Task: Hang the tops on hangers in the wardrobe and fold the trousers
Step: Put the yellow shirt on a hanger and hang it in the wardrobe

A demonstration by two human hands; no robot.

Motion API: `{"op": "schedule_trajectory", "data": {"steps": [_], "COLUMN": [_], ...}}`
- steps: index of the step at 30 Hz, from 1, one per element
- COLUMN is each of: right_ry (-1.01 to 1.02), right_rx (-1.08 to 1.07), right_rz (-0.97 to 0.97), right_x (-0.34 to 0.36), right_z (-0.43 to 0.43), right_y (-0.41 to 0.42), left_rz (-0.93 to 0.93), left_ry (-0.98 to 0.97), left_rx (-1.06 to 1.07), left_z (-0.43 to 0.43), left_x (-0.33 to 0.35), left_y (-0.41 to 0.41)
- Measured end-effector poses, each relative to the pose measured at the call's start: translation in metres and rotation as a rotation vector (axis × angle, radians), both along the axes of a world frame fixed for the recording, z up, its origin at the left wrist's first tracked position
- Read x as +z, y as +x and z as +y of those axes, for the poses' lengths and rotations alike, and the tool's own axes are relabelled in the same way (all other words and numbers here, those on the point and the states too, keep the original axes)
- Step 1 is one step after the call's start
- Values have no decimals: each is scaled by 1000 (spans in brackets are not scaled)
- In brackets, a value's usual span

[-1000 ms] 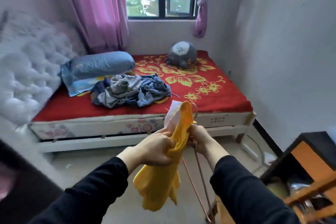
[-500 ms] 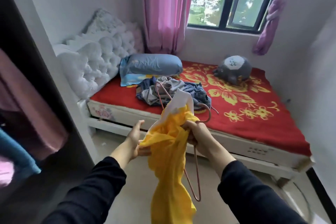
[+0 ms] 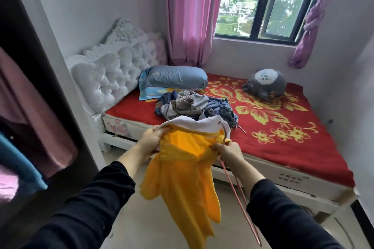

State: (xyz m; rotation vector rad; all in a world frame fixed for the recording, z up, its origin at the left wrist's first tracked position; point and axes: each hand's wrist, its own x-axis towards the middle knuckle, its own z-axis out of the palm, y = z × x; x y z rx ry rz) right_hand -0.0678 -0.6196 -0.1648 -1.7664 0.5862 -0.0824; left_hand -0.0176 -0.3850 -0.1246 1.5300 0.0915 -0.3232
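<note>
Head view: a yellow fabric top with a white collar (image 3: 182,178) hangs in front of the person, over the floor between the bed and the open wardrobe. Its neck opening is stretched wide between the two hands and its body hangs down below them. The left grip (image 3: 150,140), a bare hand in a black sleeve, has its fingers curled on the collar edge at the left of the opening. The right grip (image 3: 228,151) pinches the yellow fabric at the right of the opening together with a thin pink wire hanger (image 3: 232,186). The hanger's hook rises just above this hand beside the collar, and its rods slant down past the right forearm, outside the top. Dark marks on the white bed frame (image 3: 291,178) are too blurred to read. On the red blanket with yellow flowers (image 3: 283,127) lie a crumpled pile of blue and grey garments (image 3: 194,107), just beyond the collar, a blue pillow (image 3: 176,77) and a grey round plush toy (image 3: 265,83). The dark-framed wardrobe (image 3: 40,66) at left holds a hanging mauve garment (image 3: 30,107) and a teal garment (image 3: 20,163).
</note>
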Motion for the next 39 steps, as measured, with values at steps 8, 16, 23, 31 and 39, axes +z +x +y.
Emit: {"op": "schedule_trajectory", "data": {"steps": [8,16,23,31,39], "right_ry": [-204,643,966,859,231], "right_rx": [-430,-71,226,367,588], "right_rz": [-13,-357,-614,-405,-322], "right_x": [18,66,108,57,47], "right_z": [-25,-9,51,112,119], "right_y": [15,20,35,39,45], "left_rz": [-234,-205,-183,-128,-193], "left_ry": [204,274,306,214,286], "left_rx": [90,28,3,181,625], "left_z": [-4,17,44,102,154], "left_x": [24,28,46,58,46], "left_y": [15,18,2,1,2]}}
